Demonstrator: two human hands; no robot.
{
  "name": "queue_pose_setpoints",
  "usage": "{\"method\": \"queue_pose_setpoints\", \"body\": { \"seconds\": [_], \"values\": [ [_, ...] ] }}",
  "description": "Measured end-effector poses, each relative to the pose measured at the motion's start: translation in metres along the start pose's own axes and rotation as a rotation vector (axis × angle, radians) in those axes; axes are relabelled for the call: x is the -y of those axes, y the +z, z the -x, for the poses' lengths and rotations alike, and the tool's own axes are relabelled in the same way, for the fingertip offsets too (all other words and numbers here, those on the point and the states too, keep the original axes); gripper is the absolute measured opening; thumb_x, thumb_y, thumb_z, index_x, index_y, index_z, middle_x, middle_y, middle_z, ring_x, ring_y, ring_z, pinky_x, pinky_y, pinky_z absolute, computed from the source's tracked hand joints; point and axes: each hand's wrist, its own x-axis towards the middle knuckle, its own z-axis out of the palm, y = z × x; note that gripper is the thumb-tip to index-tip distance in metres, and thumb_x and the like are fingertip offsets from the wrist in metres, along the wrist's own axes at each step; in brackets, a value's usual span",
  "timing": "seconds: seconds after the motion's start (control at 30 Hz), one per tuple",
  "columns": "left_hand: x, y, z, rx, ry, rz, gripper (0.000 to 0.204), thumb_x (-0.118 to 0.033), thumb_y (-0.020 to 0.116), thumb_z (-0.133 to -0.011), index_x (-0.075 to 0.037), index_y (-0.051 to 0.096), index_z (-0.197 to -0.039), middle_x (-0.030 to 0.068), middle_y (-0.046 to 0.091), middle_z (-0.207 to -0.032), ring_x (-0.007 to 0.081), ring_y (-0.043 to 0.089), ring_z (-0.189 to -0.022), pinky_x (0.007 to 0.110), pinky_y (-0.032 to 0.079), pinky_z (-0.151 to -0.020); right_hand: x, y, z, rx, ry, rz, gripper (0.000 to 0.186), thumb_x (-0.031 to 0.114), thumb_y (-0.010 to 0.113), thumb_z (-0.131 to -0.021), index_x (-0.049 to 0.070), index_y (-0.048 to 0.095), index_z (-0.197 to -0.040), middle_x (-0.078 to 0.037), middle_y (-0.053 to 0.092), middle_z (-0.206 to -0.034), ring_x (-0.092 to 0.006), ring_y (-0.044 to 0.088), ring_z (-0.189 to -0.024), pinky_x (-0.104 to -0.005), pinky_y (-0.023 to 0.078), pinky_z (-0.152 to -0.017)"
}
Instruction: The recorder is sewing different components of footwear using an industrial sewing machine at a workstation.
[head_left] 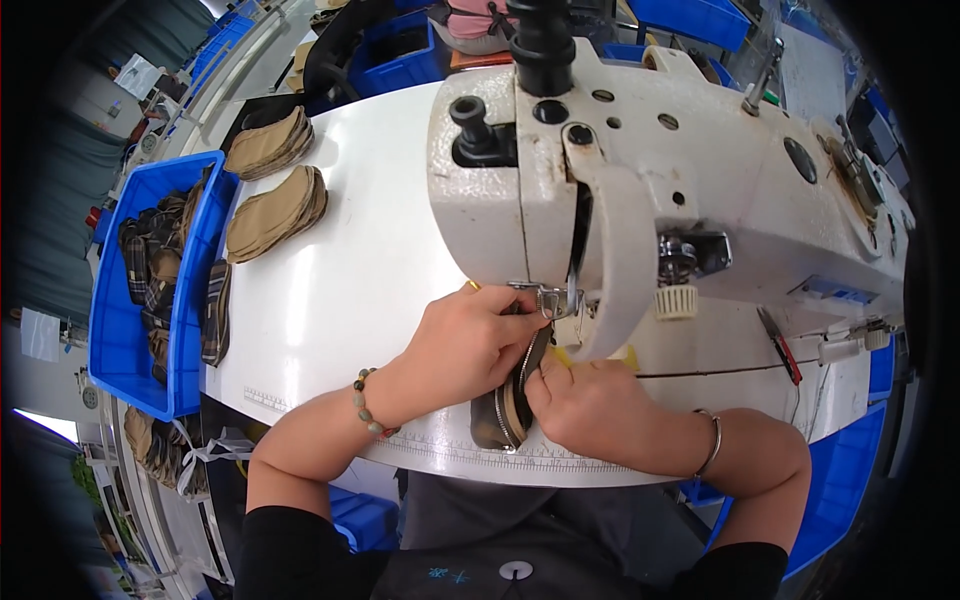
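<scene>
A small dark brown fabric pouch piece with a metal zipper (493,418) lies at the front of a white sewing machine (560,170). Its upper end runs under the presser foot (552,300). My left hand (470,335) is closed on its upper left side, fingertips right beside the foot. Lower down, my right hand (590,405) pinches the zipper's right edge with thumb and fingers. The part of the piece beneath my fingers is hidden. Something yellow (625,358) shows just behind my right hand.
Two stacks of tan fabric pieces (280,215) lie on the white table (350,290) at the left. A blue bin (180,330) of plaid and brown pieces stands at its left edge. Red-handled snips (780,345) lie at the right. Farther back, a person (475,22) sits partly in view.
</scene>
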Motion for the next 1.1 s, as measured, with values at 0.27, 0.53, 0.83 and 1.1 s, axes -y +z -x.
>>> {"method": "queue_pose_setpoints", "body": {
  "seconds": [0.27,0.53,0.83,1.1],
  "values": [
    [0.009,-0.018,-0.004,-0.137,0.352,-0.005,0.014,-0.020,0.073,-0.080,-0.011,0.073,-0.091,-0.0002,0.065,-0.081,0.0193,0.063,-0.077,0.037,0.048,-0.087,-0.009,-0.003,-0.004,-0.114,0.005,0.011,0.020,0.012,0.062,-0.071,-0.003,0.066,-0.082,-0.021,0.070,-0.083,-0.0171,0.063,-0.056,-0.0284,0.046,-0.041],
    [0.004,-0.030,0.012,-0.269,0.446,0.073,0.016,-0.022,0.075,-0.080,-0.013,0.062,-0.076,-0.0019,0.055,-0.065,0.0172,0.050,-0.058,0.035,0.045,-0.078,0.003,-0.003,-0.004,-0.078,-0.029,-0.084,0.028,0.012,0.059,-0.079,-0.009,0.065,-0.097,-0.033,0.069,-0.089,-0.0155,0.061,-0.048,-0.0288,0.045,-0.039],
    [-0.031,-0.033,0.015,-0.034,0.215,-0.313,0.029,-0.014,0.068,-0.074,-0.013,0.074,-0.102,-0.0013,0.064,-0.091,0.0182,0.060,-0.084,0.043,0.047,-0.091,0.022,-0.009,0.007,-0.009,-0.224,0.085,0.012,0.015,0.061,-0.073,0.007,0.057,-0.066,-0.027,0.069,-0.079,-0.0108,0.047,-0.042,-0.0251,0.033,-0.038],
    [-0.028,0.000,0.030,-0.089,0.234,-0.399,0.033,-0.018,0.068,-0.071,-0.013,0.074,-0.103,-0.0026,0.062,-0.100,0.0160,0.058,-0.089,0.041,0.046,-0.084,0.019,-0.005,0.009,-0.150,-0.199,0.080,0.015,0.017,0.061,-0.073,0.006,0.058,-0.063,-0.018,0.064,-0.066,-0.0118,0.049,-0.044,-0.0246,0.034,-0.039]
  ]
}}
